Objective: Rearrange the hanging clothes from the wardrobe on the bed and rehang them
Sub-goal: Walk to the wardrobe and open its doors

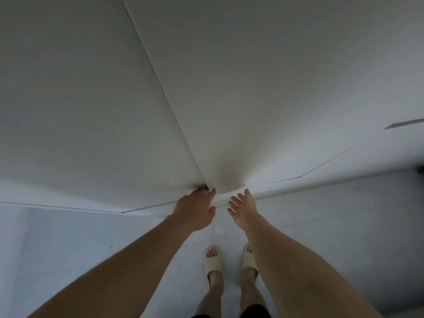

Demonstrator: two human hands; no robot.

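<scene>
White wardrobe doors (252,88) are seen shut above a pale floor (68,237), the left hand (195,211) is hooked by its fingertips into the gap between them, the right hand (243,208) is held open beside it, nothing held, clothes hidden, feet in slippers (213,260) below.

Pale floor (68,237); 2 feet in cream slippers (213,260) standing.

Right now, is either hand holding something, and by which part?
The left hand hooks its fingertips on the bottom edge of the left wardrobe door, at the seam. The right hand is open and holds nothing.
</scene>
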